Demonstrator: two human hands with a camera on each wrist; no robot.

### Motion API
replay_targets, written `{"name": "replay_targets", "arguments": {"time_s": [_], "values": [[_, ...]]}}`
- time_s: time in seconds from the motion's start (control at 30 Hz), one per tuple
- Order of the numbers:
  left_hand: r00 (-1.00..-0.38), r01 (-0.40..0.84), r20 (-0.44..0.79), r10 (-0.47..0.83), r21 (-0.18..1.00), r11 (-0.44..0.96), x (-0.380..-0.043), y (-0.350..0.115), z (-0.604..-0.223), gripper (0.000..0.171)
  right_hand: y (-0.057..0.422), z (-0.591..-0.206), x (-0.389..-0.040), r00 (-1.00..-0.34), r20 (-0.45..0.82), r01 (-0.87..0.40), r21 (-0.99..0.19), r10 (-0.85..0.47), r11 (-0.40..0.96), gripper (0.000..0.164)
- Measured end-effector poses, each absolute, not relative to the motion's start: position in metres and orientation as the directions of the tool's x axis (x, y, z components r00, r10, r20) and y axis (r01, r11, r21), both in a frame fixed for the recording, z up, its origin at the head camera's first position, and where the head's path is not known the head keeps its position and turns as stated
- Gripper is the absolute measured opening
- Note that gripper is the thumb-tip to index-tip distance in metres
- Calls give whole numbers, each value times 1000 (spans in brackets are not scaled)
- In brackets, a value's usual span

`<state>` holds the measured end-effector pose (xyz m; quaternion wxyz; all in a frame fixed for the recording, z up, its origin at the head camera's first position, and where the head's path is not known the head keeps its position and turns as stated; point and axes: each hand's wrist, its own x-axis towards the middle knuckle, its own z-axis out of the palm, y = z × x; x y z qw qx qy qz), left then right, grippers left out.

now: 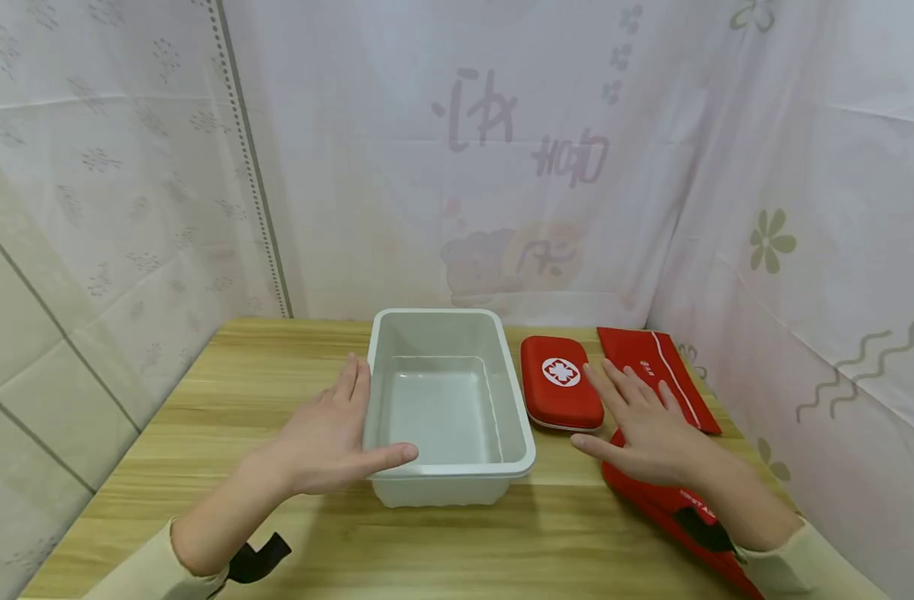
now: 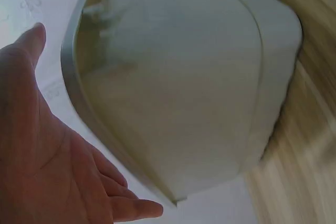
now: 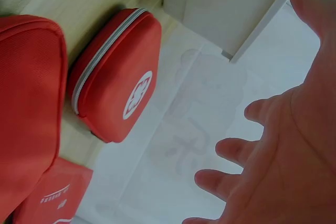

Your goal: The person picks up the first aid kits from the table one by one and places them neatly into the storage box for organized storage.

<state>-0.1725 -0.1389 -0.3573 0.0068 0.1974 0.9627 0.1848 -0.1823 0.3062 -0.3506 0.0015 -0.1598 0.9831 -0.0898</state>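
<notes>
A white plastic basin (image 1: pixel 447 492) stands in the middle of the wooden table, with nothing inside it. My left hand (image 1: pixel 325 437) is at its left side, fingers straight and thumb over the near left corner; in the left wrist view the palm faces the basin's wall (image 2: pixel 178 93) with a gap between. My right hand (image 1: pixel 647 429) hovers with spread fingers above the red items on the right, holding nothing. Nearest its fingertips is a red zippered hard case (image 1: pixel 554 400) with a white cross emblem. Under the hand and forearm lies a red first aid bag (image 1: pixel 651 508), partly hidden.
Behind the right hand lies a flat red pouch (image 1: pixel 670 367) with a white stripe, near the table's right edge. Printed white curtains (image 1: pixel 352 167) hang close behind and at both sides of the wooden table (image 1: pixel 224 400).
</notes>
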Motion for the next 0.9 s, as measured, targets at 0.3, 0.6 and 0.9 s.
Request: {"name": "replay_targets", "arguments": {"time_s": [0.3, 0.6, 0.9], "values": [[-943, 314, 7, 333, 357, 880, -174, -115, -362, 147, 323, -357, -176, -966, 29, -259, -196, -258, 946, 115], [-955, 283, 16, 297, 357, 890, -174, -112, -364, 154, 359, -365, -175, -972, 23, -233, -216, -234, 948, 110], [-957, 263, -18, 288, 360, 895, -175, -110, -366, 154, 414, -379, -174, -958, -93, -240, -263, -273, 934, 74]]}}
